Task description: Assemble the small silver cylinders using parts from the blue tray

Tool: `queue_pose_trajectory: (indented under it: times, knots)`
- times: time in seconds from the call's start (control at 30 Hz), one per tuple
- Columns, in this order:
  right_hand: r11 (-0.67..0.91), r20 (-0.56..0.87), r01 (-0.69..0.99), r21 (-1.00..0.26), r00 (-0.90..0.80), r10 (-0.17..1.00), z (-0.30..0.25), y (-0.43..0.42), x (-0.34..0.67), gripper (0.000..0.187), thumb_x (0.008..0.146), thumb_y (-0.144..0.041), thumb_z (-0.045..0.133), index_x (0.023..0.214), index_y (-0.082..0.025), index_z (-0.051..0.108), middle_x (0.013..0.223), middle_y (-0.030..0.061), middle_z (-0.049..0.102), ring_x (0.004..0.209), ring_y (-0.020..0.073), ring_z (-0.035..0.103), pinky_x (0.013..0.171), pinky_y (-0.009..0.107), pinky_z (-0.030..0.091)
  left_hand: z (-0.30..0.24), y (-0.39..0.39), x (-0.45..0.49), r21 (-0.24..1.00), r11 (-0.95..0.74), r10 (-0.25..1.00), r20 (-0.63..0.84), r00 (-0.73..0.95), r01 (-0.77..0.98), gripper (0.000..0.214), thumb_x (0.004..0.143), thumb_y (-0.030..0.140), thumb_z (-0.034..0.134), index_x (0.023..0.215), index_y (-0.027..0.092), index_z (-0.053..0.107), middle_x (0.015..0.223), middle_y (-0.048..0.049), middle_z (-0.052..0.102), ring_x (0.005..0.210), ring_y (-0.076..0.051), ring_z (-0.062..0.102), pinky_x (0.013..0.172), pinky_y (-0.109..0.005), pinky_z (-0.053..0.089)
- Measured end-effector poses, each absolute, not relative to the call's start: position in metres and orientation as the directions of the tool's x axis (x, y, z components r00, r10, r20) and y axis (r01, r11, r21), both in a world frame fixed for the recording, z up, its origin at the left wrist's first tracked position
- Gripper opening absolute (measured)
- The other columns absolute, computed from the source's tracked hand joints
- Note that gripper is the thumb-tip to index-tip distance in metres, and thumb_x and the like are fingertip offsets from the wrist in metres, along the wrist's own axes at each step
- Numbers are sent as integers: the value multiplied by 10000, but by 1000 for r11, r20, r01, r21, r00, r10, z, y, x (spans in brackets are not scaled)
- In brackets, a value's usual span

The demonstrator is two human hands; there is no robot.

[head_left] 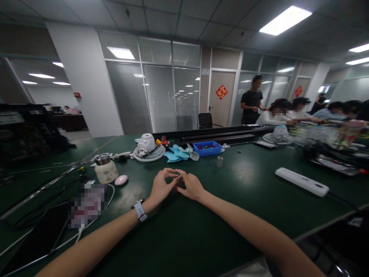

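Note:
My left hand (161,187) and my right hand (192,187) meet above the green tabletop, fingertips together. Between them is a small dark object (180,182), mostly covered by the fingers, so its kind does not show. Both hands have their fingers curled and pinched around it. A watch with a pale strap (140,211) is on my left wrist. Beyond the hands lie light blue fan blades (176,154) and a blue tray (208,149) with small parts in it. To their right a small metal cylinder (220,161) stands upright.
A white fan housing (147,148) lies behind the blades. At left are a cream jar (106,170), a pink rounded item (121,180), cables and a dark tablet-like slab (43,234). A white power strip (301,181) lies at right. Several people are at the far right.

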State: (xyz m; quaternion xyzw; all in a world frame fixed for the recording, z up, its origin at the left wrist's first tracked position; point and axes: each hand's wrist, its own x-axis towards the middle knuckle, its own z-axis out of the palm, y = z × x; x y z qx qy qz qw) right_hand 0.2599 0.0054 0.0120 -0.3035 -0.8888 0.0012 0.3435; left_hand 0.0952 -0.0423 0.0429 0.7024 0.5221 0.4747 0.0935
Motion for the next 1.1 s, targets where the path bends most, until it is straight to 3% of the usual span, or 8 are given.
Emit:
queue_pose_trajectory:
  times: [0.27,0.53,0.63,0.7,0.83,0.93,1.1]
  knots:
    - [819,617,516,-249,-568,545,14,3,261,664,841,-396,638,1393,-174,344,1015,84,677,797,196,640,771,347,494,57,-53,74,682,-434,819,570,-57,588,289,798,393,654,987,220,521,951,-36,735,939,-206,694,888,-378,491]
    - [807,597,536,-249,-571,564,14,4,263,607,864,-439,603,1373,-186,388,1003,81,667,792,192,630,751,344,494,17,-64,34,780,-237,957,290,0,579,391,747,366,697,1055,226,501,907,-55,762,1031,-247,682,949,-437,464]
    - [806,597,540,-242,-573,562,16,2,265,621,861,-451,604,1378,-183,389,1016,81,671,816,197,631,774,355,488,12,-61,35,786,-242,958,286,14,569,465,732,405,711,1109,233,501,957,-55,758,1049,-246,670,967,-438,443]
    - [813,644,547,-200,-552,530,19,-3,265,616,863,-445,600,1376,-170,398,1121,109,651,936,212,627,873,390,458,11,-58,34,817,-228,951,305,-60,530,479,759,472,669,1138,235,495,1043,-72,736,1051,-250,661,945,-436,450]
    - [800,751,600,24,-539,382,24,-23,251,447,897,-438,554,1296,-239,525,1397,108,495,1329,251,398,1099,461,233,6,-51,30,902,-134,899,285,-333,412,420,845,557,495,1080,209,497,1055,-101,701,994,-257,656,871,-429,473]
    - [779,711,600,184,-628,316,21,-32,232,320,902,-459,552,1167,-302,637,1516,63,359,1427,254,226,1138,496,83,2,-48,27,898,-151,850,331,-410,414,398,841,557,482,1013,199,515,1017,-99,672,988,-260,632,847,-408,474]
    - [775,638,605,182,-673,375,18,-29,210,195,856,-431,634,961,-307,742,1567,32,257,1458,290,105,1128,562,28,2,-47,29,879,-177,844,367,-391,443,375,835,539,473,980,196,513,981,-87,641,953,-254,614,835,-402,467]
